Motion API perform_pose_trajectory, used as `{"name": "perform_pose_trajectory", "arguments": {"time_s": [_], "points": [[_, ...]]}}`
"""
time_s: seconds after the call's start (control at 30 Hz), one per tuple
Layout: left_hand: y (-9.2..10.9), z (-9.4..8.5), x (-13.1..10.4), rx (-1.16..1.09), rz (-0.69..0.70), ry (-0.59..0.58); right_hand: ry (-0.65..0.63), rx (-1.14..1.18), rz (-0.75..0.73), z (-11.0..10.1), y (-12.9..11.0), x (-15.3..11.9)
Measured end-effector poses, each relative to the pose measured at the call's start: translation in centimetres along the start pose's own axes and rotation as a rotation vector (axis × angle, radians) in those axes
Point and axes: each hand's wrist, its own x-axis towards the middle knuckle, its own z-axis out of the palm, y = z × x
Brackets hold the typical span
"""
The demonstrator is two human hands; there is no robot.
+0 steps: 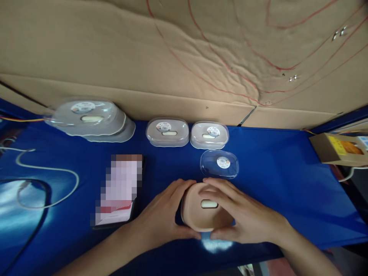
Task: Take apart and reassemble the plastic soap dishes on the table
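Note:
A rounded beige box (193, 209) with a pale oblong piece (209, 204) in the middle of its top is near the table's front edge. My left hand (169, 211) curves around its left side, fingers at the far edge and thumb at the near edge. From the other side my right hand (244, 214) grips it, with fingers over the top right and thumb at the front. Just beyond the box lies a clear plastic lid (212, 165) with a round white label. The underside of the box is hidden.
Two lidded boxes (168, 132) (209, 138) stand side by side at the back. Stacked larger clear-lidded containers (94, 124) are at the back left. A phone (120, 191) and cables (76, 180) lie left. A cardboard box (339, 149) sits right, before a cardboard wall (115, 57).

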Motion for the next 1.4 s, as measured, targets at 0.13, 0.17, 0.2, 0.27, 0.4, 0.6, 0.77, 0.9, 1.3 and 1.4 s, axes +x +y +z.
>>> {"name": "perform_pose_trajectory", "arguments": {"time_s": [0.13,0.17,0.2,0.27,0.4,0.6,0.77,0.9,1.3,1.4], "points": [[-0.1,0.2,0.2,0.093,0.032,0.039,0.040,-0.088,-0.030,0.2,-0.1,-0.2],[-0.1,0.1,0.2,0.132,0.051,0.051,0.073,-0.133,-0.048,0.4,-0.2,-0.2],[-0.2,0.1,0.3,0.170,0.069,0.061,0.109,-0.176,-0.081,0.5,-0.4,-0.1],[-0.3,0.0,0.5,0.217,0.098,0.085,0.179,-0.243,-0.171,0.7,-0.7,0.0],[-0.5,-0.1,0.7,0.210,0.115,0.106,0.213,-0.298,-0.240,1.0,-0.9,0.3],[0.1,0.2,0.4,0.272,0.136,0.042,0.104,-0.316,-0.126,1.4,-0.6,0.4],[0.5,0.0,0.8,0.438,0.150,-0.034,0.068,-0.105,-0.045,1.4,0.0,0.3],[0.6,0.1,0.9,0.533,0.200,-0.076,0.005,-0.016,-0.021,0.1,0.4,-0.2],[0.2,1.9,-0.8,0.888,0.419,-0.048,-0.063,-0.176,0.151,-1.6,1.9,-0.5],[-0.1,2.2,-1.1,0.896,0.585,0.051,-0.035,-0.221,0.128,-1.3,2.0,-0.5]]}}
